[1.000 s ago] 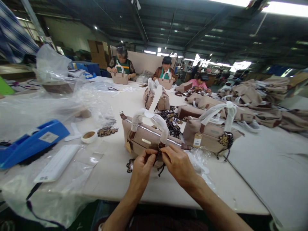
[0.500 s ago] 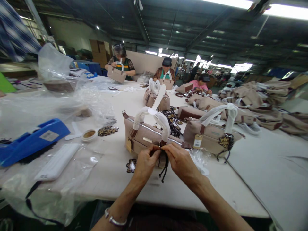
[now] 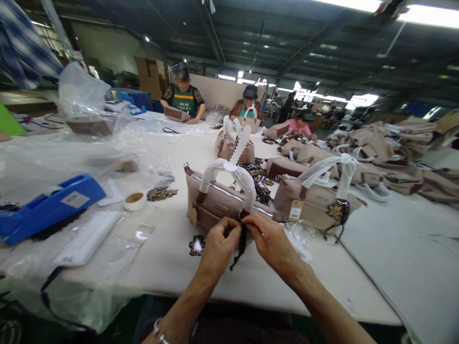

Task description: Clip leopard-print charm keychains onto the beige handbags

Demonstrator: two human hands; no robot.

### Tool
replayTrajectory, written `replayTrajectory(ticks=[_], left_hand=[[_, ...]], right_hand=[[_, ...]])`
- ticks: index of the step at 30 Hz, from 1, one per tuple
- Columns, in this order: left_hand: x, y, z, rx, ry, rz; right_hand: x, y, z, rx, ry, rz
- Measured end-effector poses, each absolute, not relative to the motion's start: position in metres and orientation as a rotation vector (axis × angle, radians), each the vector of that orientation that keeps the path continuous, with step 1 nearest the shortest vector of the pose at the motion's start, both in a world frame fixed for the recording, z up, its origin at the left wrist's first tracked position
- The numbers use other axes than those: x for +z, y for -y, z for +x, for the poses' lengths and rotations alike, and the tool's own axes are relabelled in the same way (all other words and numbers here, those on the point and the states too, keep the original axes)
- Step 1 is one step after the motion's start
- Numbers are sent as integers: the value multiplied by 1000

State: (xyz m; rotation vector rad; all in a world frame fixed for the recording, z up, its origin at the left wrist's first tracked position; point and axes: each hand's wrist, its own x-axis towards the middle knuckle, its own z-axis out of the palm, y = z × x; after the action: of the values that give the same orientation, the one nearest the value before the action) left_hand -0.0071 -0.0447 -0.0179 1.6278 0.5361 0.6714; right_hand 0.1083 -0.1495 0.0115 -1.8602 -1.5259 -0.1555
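A beige handbag point(image 3: 215, 203) with white-wrapped handles stands on the white table point(image 3: 168, 258) right in front of me. My left hand point(image 3: 218, 246) and my right hand point(image 3: 270, 243) meet at the base of its near handle. Both pinch a black cord point(image 3: 239, 248) whose loose end hangs down between them. A black-and-gold charm point(image 3: 196, 245) lies flat on the table just left of my left hand.
A second beige handbag point(image 3: 315, 198) with a tag and charm stands to the right. More bags and a heap of charms point(image 3: 260, 184) lie behind. A blue tape dispenser point(image 3: 50, 205), a tape roll point(image 3: 134, 200) and plastic bags sit left. Three people work at the far end.
Both hands have lifted slightly to the handle base, and the cord now hangs straight between them. The far-left person has laid a bag down on the table.
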Motion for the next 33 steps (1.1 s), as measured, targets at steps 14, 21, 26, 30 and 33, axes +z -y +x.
replayTrajectory(ticks=[14, 21, 26, 30, 33], left_hand=[[-26, 60, -5, 615, -448, 1059], [-30, 52, -8, 636, -412, 1150], [-31, 51, -7, 589, -445, 1120], [-30, 50, -10, 556, -429, 1133], [-31, 48, -11, 593, -437, 1184]], right_hand=[[21, 153, 108, -27, 1538, -1881], [18, 152, 102, 23, 1350, -2028], [13, 154, 99, -20, 1403, -2004], [11, 156, 96, -53, 1427, -1965], [8, 155, 91, -118, 1419, -1967]])
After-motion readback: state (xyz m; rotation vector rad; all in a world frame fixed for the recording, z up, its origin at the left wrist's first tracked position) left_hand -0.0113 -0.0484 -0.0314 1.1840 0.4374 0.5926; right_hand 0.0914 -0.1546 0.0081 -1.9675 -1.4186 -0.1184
